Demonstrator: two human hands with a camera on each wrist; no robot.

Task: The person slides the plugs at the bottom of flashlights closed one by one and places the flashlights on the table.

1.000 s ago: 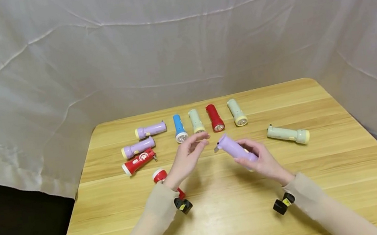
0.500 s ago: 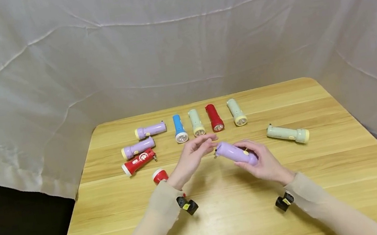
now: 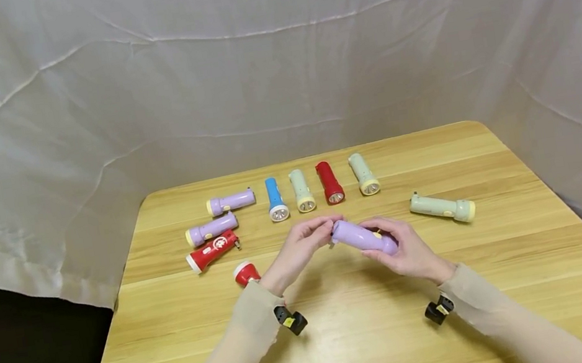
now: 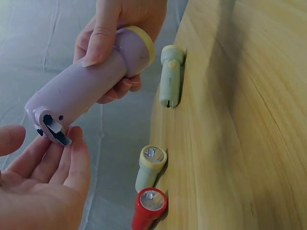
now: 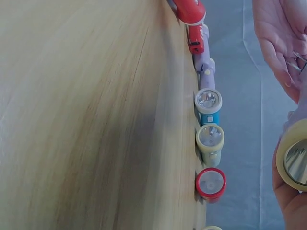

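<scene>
My right hand (image 3: pixel 413 252) grips a lilac flashlight (image 3: pixel 357 237) by its head end, raised over the table and tilted. In the left wrist view its thumb lies along the barrel near the cream rim. Fold-out plug prongs (image 4: pixel 58 130) stick out from the tail. At that tail is my left hand (image 3: pixel 298 252), palm up, its fingertips right at the prongs and its thumb apart from the barrel. Below the left wrist a red flashlight (image 3: pixel 245 272) with a white rim lies partly hidden by the sleeve.
Across the back stand in a row a blue flashlight (image 3: pixel 274 196), a pale green one, a dark red flashlight (image 3: pixel 330 182) and another green. Two lilac flashlights and a red flashlight (image 3: pixel 213 251) lie at left. A pale green flashlight (image 3: pixel 442 207) lies at right.
My left hand has moved right and up to the tail of the lilac flashlight. The right hand has lowered and levelled that flashlight slightly, keeping its grip.
</scene>
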